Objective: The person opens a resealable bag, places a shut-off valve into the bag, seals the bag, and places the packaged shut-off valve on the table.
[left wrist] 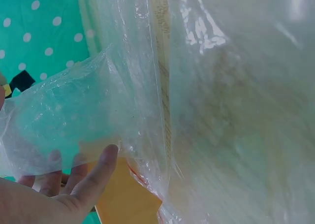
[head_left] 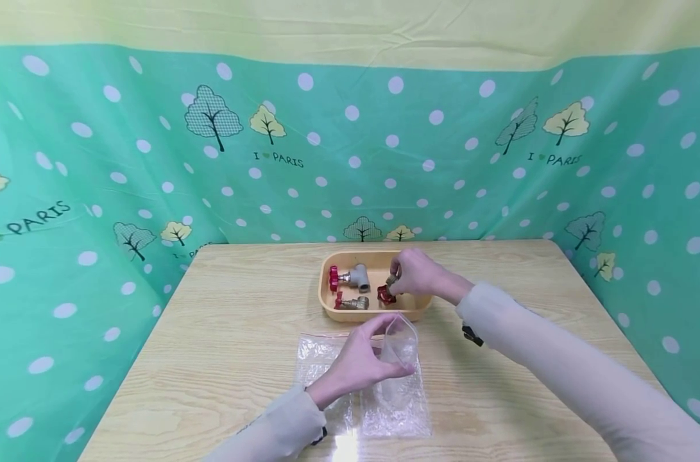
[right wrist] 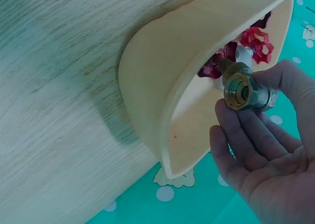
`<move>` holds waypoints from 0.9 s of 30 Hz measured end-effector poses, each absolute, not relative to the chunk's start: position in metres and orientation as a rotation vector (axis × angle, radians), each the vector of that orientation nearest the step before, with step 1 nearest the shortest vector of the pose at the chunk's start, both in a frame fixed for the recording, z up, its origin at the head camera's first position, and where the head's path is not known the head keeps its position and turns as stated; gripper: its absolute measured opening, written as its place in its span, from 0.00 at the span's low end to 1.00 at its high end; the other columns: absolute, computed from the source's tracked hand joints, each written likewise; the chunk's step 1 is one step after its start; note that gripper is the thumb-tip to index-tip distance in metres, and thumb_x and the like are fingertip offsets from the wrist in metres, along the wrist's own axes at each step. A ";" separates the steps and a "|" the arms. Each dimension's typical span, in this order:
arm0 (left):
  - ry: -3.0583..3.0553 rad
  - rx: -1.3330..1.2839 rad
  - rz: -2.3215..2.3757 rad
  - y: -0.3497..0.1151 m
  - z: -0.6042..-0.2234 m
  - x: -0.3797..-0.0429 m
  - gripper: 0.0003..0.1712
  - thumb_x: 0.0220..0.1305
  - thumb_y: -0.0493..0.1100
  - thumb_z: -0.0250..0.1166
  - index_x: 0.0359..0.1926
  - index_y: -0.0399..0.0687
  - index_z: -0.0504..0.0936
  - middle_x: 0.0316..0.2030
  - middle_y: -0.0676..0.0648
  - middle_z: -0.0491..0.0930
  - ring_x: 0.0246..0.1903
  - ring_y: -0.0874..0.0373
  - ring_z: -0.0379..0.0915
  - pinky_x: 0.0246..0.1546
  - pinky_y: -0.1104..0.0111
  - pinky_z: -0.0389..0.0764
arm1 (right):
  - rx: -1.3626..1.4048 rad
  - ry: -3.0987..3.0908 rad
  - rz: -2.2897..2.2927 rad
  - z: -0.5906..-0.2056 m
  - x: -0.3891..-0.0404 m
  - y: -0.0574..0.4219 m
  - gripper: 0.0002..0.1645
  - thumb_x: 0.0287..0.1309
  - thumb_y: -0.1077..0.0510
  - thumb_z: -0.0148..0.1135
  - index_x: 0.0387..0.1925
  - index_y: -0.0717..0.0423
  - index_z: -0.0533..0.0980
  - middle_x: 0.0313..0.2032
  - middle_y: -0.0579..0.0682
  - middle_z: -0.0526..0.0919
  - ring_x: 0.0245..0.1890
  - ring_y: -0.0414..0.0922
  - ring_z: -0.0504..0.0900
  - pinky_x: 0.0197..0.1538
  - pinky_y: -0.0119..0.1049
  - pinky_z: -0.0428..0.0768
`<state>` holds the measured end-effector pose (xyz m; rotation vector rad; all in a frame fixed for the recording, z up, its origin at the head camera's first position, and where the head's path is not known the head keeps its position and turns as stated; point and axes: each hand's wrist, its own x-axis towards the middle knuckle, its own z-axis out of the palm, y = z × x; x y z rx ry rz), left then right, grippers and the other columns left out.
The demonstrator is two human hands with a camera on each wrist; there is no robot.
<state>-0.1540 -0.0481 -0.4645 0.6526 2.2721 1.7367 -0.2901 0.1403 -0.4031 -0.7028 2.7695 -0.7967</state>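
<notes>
My right hand (head_left: 417, 273) pinches a brass gate valve (right wrist: 241, 88) between thumb and fingers, at the right part of the yellow tray (head_left: 330, 312). Its red handwheel (head_left: 386, 294) points down into the tray, and its threaded opening shows in the right wrist view. My left hand (head_left: 364, 359) holds a clear zip bag (head_left: 400, 346) by its mouth, thumb and fingers spread to keep it gaping, just in front of the tray. In the left wrist view, the bag's film (left wrist: 74, 111) covers part of the fingers.
In the tray's left half lie a grey valve with a red handwheel (head_left: 358, 277) and a smaller brass valve with a red handwheel (head_left: 354, 303). Flat clear bags (head_left: 392, 417) lie on the wooden table (head_left: 222, 359) under the left hand. A patterned green cloth (head_left: 350, 141) hangs around the table.
</notes>
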 end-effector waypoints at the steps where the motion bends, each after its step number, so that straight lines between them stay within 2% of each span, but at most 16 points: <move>1: 2.272 0.651 1.738 -0.048 -0.465 -0.154 0.50 0.45 0.44 0.88 0.70 0.59 0.75 0.61 0.52 0.79 0.58 0.48 0.79 0.54 0.60 0.83 | -0.708 2.779 -0.803 -0.401 -0.289 0.140 0.13 0.45 0.64 0.79 0.34 0.64 0.83 0.24 0.49 0.83 0.20 0.42 0.79 0.23 0.33 0.80; 5: 2.257 0.641 1.751 -0.048 -0.465 -0.153 0.50 0.44 0.42 0.88 0.70 0.59 0.76 0.59 0.56 0.79 0.58 0.47 0.80 0.53 0.64 0.83 | -0.713 2.814 -0.823 -0.393 -0.286 0.139 0.14 0.45 0.62 0.80 0.34 0.63 0.82 0.25 0.49 0.83 0.20 0.43 0.78 0.24 0.34 0.80; 8: 2.248 0.640 1.755 -0.048 -0.467 -0.153 0.50 0.44 0.41 0.88 0.70 0.60 0.75 0.60 0.51 0.79 0.57 0.45 0.80 0.52 0.66 0.83 | -0.697 2.831 -0.838 -0.386 -0.284 0.139 0.15 0.45 0.61 0.80 0.33 0.62 0.82 0.25 0.49 0.83 0.19 0.42 0.78 0.23 0.34 0.79; 12: 2.250 0.649 1.748 -0.048 -0.469 -0.153 0.51 0.44 0.41 0.88 0.70 0.59 0.75 0.62 0.46 0.78 0.58 0.42 0.80 0.53 0.64 0.83 | -0.683 2.851 -0.859 -0.378 -0.281 0.140 0.13 0.44 0.60 0.80 0.30 0.60 0.82 0.23 0.48 0.83 0.18 0.42 0.77 0.21 0.32 0.77; 18: 2.246 0.645 1.742 -0.048 -0.469 -0.153 0.51 0.44 0.40 0.87 0.70 0.58 0.75 0.61 0.49 0.80 0.58 0.42 0.79 0.54 0.62 0.83 | -0.650 2.911 -0.848 -0.363 -0.275 0.142 0.11 0.43 0.60 0.78 0.27 0.59 0.82 0.22 0.49 0.83 0.20 0.43 0.78 0.23 0.34 0.76; 27: 2.221 0.651 1.791 -0.048 -0.467 -0.153 0.49 0.45 0.39 0.86 0.70 0.53 0.76 0.62 0.43 0.79 0.60 0.39 0.76 0.51 0.67 0.83 | -0.599 2.951 -0.904 -0.349 -0.260 0.145 0.12 0.43 0.62 0.77 0.30 0.61 0.82 0.31 0.54 0.82 0.24 0.45 0.79 0.28 0.36 0.80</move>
